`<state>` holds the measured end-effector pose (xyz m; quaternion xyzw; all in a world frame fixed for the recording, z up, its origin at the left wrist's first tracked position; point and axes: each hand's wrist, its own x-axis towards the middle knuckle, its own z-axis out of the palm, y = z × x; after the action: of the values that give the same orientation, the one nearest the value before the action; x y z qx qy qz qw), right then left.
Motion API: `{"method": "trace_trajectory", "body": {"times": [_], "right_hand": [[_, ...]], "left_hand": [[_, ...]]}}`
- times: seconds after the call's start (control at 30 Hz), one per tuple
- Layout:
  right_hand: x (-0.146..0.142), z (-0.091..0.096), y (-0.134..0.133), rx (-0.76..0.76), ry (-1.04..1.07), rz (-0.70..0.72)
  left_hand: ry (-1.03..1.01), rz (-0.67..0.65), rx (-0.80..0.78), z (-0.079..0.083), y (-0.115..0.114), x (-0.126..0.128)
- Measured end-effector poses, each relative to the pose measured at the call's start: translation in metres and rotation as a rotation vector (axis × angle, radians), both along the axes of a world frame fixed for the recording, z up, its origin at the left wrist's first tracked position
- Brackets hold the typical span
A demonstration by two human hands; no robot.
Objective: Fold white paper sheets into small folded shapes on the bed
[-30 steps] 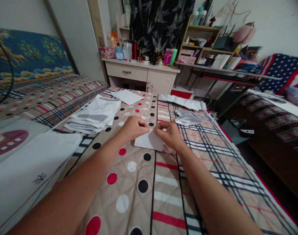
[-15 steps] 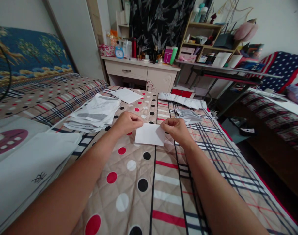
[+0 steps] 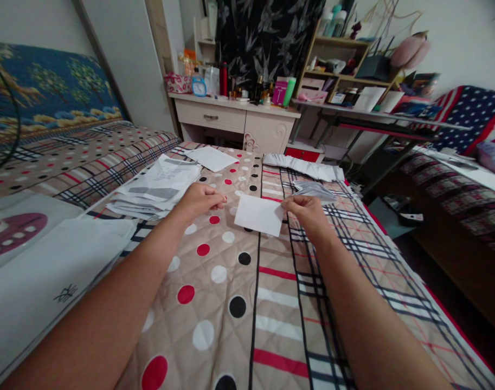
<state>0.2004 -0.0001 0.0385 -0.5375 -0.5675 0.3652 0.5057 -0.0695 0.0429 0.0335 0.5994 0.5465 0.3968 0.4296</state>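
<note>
My right hand pinches the right edge of a folded white paper and holds it just above the patterned quilt. Left of the paper, my left hand has its fingers curled together, off the paper, with nothing visible in them. A pile of printed sheets lies just beyond my left hand. A small heap of folded papers sits just behind my right hand.
A single white sheet and a row of folded papers lie at the bed's far end. A white plastic bag covers the left side. A dresser and a cluttered desk stand beyond the bed.
My left hand let go of the folded paper and drew left. My right hand carried the paper up and to the right, toward the heap of folded papers.
</note>
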Motion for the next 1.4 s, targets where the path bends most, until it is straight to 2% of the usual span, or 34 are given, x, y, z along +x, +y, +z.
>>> {"method": "trace_trajectory", "body": {"times": [0.07,0.13,0.2,0.27,0.33,0.4,0.5,0.63,0.77,0.93,1.03,1.27,1.4], "right_hand": [[0.007,-0.003,0.003,0.014,0.052,-0.069],[0.007,-0.006,0.006,-0.014,0.11,-0.082],[0.0,-0.009,0.007,-0.06,0.164,-0.067],[-0.008,-0.01,0.006,-0.085,0.204,-0.043],[-0.015,-0.011,0.005,-0.089,0.246,-0.021],[-0.02,-0.011,0.003,-0.087,0.319,-0.008],[-0.026,-0.011,0.0,-0.117,0.429,0.03],[-0.037,-0.013,-0.004,-0.177,0.424,0.105],[-0.048,-0.015,-0.008,-0.14,0.4,0.09],[-0.052,-0.019,-0.011,-0.052,0.289,-0.034],[-0.053,-0.022,-0.011,-0.035,0.252,-0.064],[-0.053,-0.024,-0.011,-0.032,0.274,-0.073],[-0.051,-0.026,-0.012,-0.058,0.316,0.0]], "left_hand": [[-0.104,0.117,-0.026,-0.001,0.001,-0.005],[-0.216,0.152,-0.031,-0.002,0.0,-0.003],[-0.296,0.059,-0.057,-0.003,-0.005,0.004],[-0.307,-0.125,-0.116,-0.006,-0.011,0.015],[-0.241,-0.265,-0.18,-0.008,-0.017,0.026],[-0.167,-0.307,-0.227,-0.012,-0.022,0.034],[-0.187,-0.206,-0.249,-0.017,-0.026,0.043],[-0.332,-0.04,-0.201,-0.021,-0.027,0.051],[-0.429,-0.014,-0.183,-0.019,-0.03,0.054],[-0.234,-0.039,-0.226,-0.01,-0.032,0.051],[-0.145,-0.031,-0.217,-0.01,-0.029,0.05],[0.041,0.057,0.06,-0.027,-0.02,0.041],[-0.071,0.157,0.104,-0.028,-0.015,0.031]]}}
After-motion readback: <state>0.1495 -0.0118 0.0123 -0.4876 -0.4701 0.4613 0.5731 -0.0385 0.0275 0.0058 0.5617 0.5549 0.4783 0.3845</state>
